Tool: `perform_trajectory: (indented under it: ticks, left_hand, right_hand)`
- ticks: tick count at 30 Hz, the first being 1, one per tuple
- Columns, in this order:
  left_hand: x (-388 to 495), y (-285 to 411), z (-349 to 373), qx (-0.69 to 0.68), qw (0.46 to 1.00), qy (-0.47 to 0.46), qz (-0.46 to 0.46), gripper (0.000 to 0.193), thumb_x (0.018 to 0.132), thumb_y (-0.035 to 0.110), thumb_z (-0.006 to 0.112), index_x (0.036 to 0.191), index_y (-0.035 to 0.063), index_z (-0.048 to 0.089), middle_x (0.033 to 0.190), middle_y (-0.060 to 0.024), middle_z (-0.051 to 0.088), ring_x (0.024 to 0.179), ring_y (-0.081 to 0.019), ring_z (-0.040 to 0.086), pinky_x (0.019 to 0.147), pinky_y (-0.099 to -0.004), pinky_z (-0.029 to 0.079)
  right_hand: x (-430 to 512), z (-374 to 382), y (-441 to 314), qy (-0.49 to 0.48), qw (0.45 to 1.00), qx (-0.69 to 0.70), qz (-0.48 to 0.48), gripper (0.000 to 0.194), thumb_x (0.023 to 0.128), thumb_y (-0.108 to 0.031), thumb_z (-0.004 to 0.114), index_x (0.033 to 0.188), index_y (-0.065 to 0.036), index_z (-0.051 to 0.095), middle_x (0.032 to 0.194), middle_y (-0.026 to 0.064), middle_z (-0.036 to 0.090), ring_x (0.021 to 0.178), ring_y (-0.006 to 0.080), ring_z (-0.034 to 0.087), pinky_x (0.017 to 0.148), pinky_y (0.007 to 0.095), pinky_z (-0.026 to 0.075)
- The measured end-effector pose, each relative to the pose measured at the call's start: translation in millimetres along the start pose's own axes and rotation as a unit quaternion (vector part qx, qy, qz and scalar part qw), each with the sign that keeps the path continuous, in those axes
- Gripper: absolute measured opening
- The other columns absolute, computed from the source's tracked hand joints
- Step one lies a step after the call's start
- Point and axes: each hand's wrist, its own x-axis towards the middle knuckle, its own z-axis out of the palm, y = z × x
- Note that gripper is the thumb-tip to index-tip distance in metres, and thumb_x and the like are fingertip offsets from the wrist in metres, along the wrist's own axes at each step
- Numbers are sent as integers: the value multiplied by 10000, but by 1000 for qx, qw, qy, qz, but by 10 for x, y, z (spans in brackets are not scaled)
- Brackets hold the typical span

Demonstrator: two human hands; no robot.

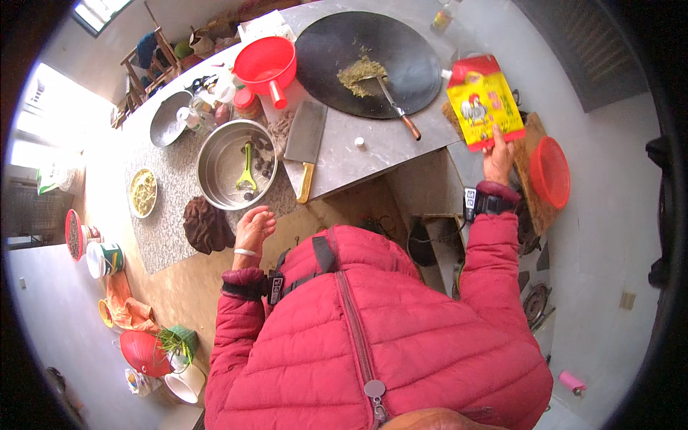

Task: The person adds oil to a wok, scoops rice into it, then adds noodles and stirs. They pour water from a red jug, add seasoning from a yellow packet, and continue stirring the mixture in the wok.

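My right hand (499,156) grips the bottom edge of a yellow and red spouted pouch (486,102), its white spout pointing left toward a large black wok (317,59). Chopped food (360,72) lies in the wok with a wooden-handled metal spatula (395,102) resting in it. A small white cap (359,142) is on the grey counter. My left hand (256,228) is empty, fingers loosely apart, just below a round metal basin (208,183) that holds a green peeler (246,169) and several small dark round items.
A cleaver (306,134) lies at the counter's edge beside the basin. Behind it stands a red plastic ladle (263,62). At left are a brown cloth (207,226), a bowl of shredded food (143,193) and a metal pan (166,121). A red bowl (551,172) stands at right.
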Motion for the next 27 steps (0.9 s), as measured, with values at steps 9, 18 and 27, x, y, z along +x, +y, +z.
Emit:
perform_trajectory:
  ticks: [9,18,27]
  left_hand:
    - [-133,-69,30,-66,993,92,20,232,880,139,589,1089,39,567,931,-64,634,761,-136,619,659,-259,523]
    - [-196,-230,355,-105,978,180,7,226,884,144,590,1087,50,568,939,-65,635,767,-144,621,665,-273,517]
    - [-205,-225,650,-116,970,214,19,226,886,141,585,1091,47,565,933,-61,636,765,-141,626,655,-264,529]
  right_hand:
    - [865,1106,142,23,933,-210,-291,265,870,-146,625,1089,-6,579,956,70,673,822,150,626,733,301,492]
    - [1508,1188,737,-22,908,-294,-298,223,842,-160,642,1016,-28,597,896,131,679,803,253,663,693,345,498]
    - [1805,1115,1201,-63,916,-279,-281,211,840,-142,641,1022,-48,589,875,118,679,786,233,662,695,339,499]
